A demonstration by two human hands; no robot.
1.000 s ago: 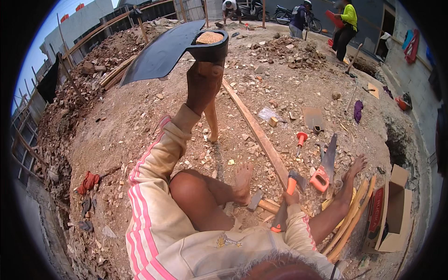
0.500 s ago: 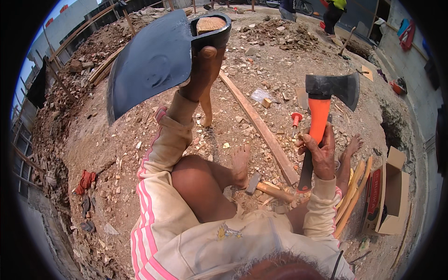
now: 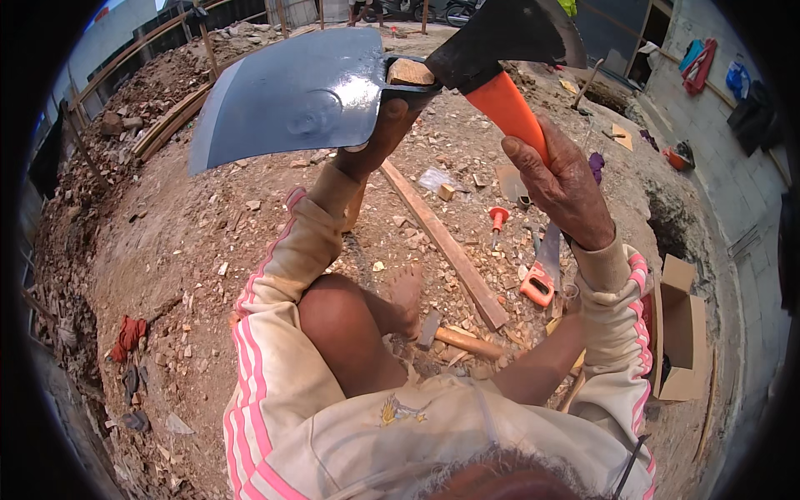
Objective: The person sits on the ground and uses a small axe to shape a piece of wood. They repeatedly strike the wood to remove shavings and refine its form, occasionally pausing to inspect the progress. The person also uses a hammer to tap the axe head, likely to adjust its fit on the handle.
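Note:
My left hand is wrapped round the socket end of a hoe, its thumb up. The wide dark blade of the hoe points left, and the cut end of its wooden handle shows in the socket. Closed round the orange handle of an axe, my right hand holds it up on the right. The black axe head has its blunt end right beside the hoe's socket; whether they touch I cannot tell.
On the rubbly ground lie a long plank, a hammer by my foot, a handsaw and a red-handled chisel. An open cardboard box stands at right, near a block wall. A pit opens beside it.
My right hand has raised the axe up and to the left, turning its head toward the hoe's socket. The hoe has tilted, its blade now flatter. The handsaw shows more fully.

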